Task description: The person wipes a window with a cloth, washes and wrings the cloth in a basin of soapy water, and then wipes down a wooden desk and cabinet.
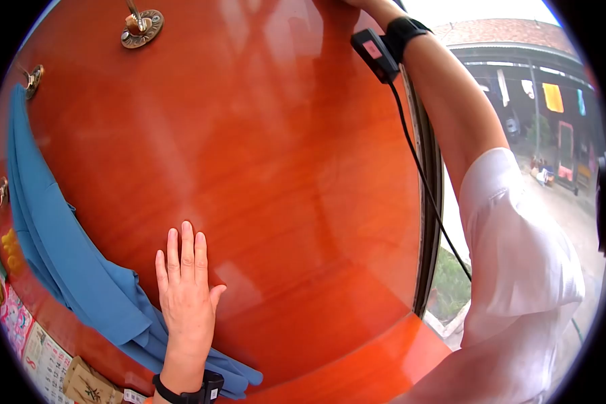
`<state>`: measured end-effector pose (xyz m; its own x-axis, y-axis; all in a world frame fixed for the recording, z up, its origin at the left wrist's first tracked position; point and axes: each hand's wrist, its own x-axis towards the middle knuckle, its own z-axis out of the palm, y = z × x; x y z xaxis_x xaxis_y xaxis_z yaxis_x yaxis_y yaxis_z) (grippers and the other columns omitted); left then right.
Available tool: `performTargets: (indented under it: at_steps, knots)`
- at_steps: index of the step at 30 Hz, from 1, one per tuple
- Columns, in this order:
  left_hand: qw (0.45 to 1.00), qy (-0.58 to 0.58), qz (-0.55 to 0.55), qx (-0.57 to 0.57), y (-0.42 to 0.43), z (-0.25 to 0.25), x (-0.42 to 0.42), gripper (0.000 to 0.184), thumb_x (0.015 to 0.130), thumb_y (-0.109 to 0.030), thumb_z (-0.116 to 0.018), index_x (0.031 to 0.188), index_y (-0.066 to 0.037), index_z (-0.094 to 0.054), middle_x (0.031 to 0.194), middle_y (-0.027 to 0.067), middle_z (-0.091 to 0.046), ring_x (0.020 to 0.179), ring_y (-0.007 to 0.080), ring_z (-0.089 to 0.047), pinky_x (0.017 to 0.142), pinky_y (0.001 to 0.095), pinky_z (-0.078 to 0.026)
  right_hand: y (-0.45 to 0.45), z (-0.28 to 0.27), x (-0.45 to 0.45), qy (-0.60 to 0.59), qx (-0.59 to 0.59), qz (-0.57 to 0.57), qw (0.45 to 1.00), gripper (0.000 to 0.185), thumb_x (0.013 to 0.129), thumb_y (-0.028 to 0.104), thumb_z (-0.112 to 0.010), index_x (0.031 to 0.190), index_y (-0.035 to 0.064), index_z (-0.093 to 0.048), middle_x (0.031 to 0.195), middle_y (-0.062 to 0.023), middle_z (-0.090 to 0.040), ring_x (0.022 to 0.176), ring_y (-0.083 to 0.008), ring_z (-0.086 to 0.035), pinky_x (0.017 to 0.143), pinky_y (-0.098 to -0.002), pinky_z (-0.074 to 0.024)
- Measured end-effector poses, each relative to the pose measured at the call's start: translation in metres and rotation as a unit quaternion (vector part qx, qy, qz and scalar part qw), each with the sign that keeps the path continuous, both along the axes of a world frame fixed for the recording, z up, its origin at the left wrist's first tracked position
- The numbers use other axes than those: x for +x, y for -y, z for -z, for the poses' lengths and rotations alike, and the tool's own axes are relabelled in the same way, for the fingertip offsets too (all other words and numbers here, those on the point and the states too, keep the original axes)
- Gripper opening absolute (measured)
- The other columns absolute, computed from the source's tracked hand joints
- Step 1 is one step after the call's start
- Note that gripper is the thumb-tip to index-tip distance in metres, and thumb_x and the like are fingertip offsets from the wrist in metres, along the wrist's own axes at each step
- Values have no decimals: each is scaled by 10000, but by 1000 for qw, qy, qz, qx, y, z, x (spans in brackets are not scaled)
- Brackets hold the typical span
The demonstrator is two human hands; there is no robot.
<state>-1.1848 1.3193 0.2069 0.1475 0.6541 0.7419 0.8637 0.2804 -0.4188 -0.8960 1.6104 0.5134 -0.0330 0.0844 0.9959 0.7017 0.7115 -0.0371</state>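
My left hand is stretched out over a glossy red-brown wooden panel, back of the hand up and nothing in it. Whether its palm touches the wood I cannot tell. Just left of that wrist a blue cloth garment hangs in long folds from a metal hook. At the top edge, by the panel's upper right, only the wrist end of my right hand shows. Its fingers are out of frame. A black box on a strap sits on the right wrist, with a cable running down.
An ornate metal hook is fixed at the upper left. Along the lower left are a paper calendar and a brown printed bag. A dark frame edge borders the panel; beyond lies a yard with hanging laundry.
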Motion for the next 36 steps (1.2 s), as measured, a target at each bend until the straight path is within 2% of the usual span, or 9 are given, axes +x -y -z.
performTargets:
  at_steps: [1, 3, 5, 8, 13, 23, 30, 31, 36]
  knots:
    - [1000, 1, -1, 0, 0, 0, 0, 940, 549, -170, -810, 1354, -28, -347, 1459, 116, -269, 1337, 300, -274, 1061, 449, -294, -12, 9, 2, 31, 80, 3, 996, 900, 785, 722, -395, 1450, 164, -158, 1465, -214, -204, 1366, -374, -153, 1086, -500, -145]
    - [1000, -4, 8, 3, -1, -1, 2, 948, 541, -180, -814, 1354, -32, -348, 1457, 115, -274, 1339, 300, -270, 1063, 447, -293, -48, 53, 14, 175, 288, 375, 864, 741, 837, 547, -491, 1414, 137, -273, 1395, -156, -341, 1275, -373, -330, 1041, -430, -281]
    - [1000, -5, 14, 4, -1, 1, -3, 952, 539, -188, -814, 1355, -35, -349, 1457, 115, -274, 1342, 299, -265, 1069, 442, -288, 22, 134, -3, 132, 25, -3, 991, 729, 829, 537, -496, 1403, 132, -299, 1393, -139, -351, 1263, -364, -340, 1058, -450, -238]
    - [1000, -2, 10, 2, -3, 1, 0, 948, 542, -194, -812, 1355, -35, -351, 1458, 113, -271, 1344, 298, -261, 1074, 435, -280, 1, 149, 9, 180, 195, 13, 964, 723, 826, 597, -487, 1380, 156, -344, 1335, -162, -422, 1239, -354, -375, 1060, -467, -191]
    - [999, 28, 20, -1, -1, 2, -2, 974, 553, -168, -801, 1381, -43, -304, 1478, 115, -231, 1358, 300, -230, 1086, 450, -249, 12, 25, 7, 21, -36, -34, 999, 882, 787, 714, -401, 1446, 170, -183, 1464, -212, -211, 1361, -381, -162, 1083, -501, -145]
    - [1000, 12, 18, 0, -4, 5, -8, 1005, 538, -209, -813, 1384, -45, -297, 1477, 108, -228, 1348, 300, -244, 1077, 451, -264, 19, -12, -8, -140, -118, 19, 983, 843, 791, 687, -397, 1416, 137, -269, 1387, -227, -358, 1290, -382, -329, 1048, -442, -283]
    - [999, -16, -29, -15, -5, 4, -2, 965, 610, -289, -790, 1396, -50, -284, 1488, 91, -200, 1367, 284, -202, 1107, 426, -218, 13, 28, -1, 66, -10, 0, 998, 718, 850, 558, -427, 1381, 83, -332, 1402, -220, -329, 1293, -395, -301, 1062, -472, -240]
    - [1000, -5, -12, -7, -5, 5, -2, 974, 587, -255, -797, 1393, -51, -288, 1484, 96, -212, 1359, 290, -220, 1097, 432, -237, -45, 35, 1, 79, 189, 116, 972, 625, 841, 538, -494, 1351, 197, -377, 1387, -180, -344, 1286, -356, -304, 1053, -438, -246]
    - [1000, 6, 14, -5, -8, 5, -2, 980, 567, -216, -803, 1388, -52, -295, 1478, 100, -224, 1351, 303, -235, 1084, 443, -260, 39, 185, -25, 296, 167, 7, 941, 682, 848, 534, -481, 1402, 169, -322, 1331, -149, -402, 1182, -356, -424, 1014, -496, -290]
